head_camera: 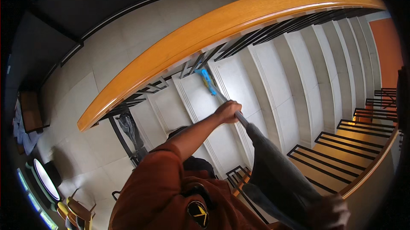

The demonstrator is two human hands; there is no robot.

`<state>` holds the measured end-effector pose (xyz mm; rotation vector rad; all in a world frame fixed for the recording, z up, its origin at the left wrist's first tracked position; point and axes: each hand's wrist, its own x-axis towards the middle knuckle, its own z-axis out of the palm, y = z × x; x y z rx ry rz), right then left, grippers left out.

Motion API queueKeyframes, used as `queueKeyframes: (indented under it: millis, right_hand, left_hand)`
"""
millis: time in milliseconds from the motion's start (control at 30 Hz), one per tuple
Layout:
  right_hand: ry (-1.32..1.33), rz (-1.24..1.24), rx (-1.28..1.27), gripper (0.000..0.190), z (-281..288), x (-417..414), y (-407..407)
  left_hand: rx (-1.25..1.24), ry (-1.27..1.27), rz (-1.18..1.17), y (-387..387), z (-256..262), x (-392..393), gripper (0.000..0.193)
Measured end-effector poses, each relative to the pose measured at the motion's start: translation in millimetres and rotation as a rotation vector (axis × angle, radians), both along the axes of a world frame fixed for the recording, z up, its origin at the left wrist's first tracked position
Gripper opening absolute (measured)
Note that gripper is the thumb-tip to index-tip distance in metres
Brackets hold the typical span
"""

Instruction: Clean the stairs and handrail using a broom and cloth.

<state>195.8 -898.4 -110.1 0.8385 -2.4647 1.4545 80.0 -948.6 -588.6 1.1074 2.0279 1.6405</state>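
Observation:
My left hand (228, 112) grips the grey pole of a broom (221, 95), partway along it. Its blue head (206, 81) rests on a pale stair tread (195, 92), close to the black balusters. A dark grey cloth (275, 156) hangs over the upper part of the pole and hides it. At that covered upper end is my right hand (330, 212), blurred, with its fingers curled around the pole.
A curved wooden handrail (205, 34) crosses above the stairs, over black metal balusters (243, 44). Another railing (362, 178) runs along the right. Pale steps (288, 98) continue rightward. Black plastic (128, 127) lies at left, and chairs (78, 209) stand at lower left.

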Motion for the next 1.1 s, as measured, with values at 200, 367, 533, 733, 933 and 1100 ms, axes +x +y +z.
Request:
queueKeyframes:
  millis: [200,367,533,733,933,1100]
  right_hand:
    - [-0.123,0.124,-0.195,0.02,-7,3,5]
    - [-0.026,0.087,-0.223,0.021,21,59,34]
    - [-0.043,0.211,-0.131,0.018,12,96,44]
    - [0.042,0.04,-0.391,0.018,-6,155,53]
    - [0.025,-0.528,-0.53,0.029,-32,211,10]
    - [0.129,-0.607,-0.447,0.012,-30,230,28]
  left_hand:
    - [-0.067,-0.023,0.058,-74,-7,37,0.024]
    - [0.031,0.14,0.192,-38,59,63,0.022]
    - [-0.011,-0.002,0.076,17,20,102,0.017]
    - [-0.242,0.104,0.264,-88,47,162,0.024]
    - [-0.005,0.02,0.7,-36,43,160,0.025]
    - [-0.091,0.059,0.422,-13,6,259,0.028]
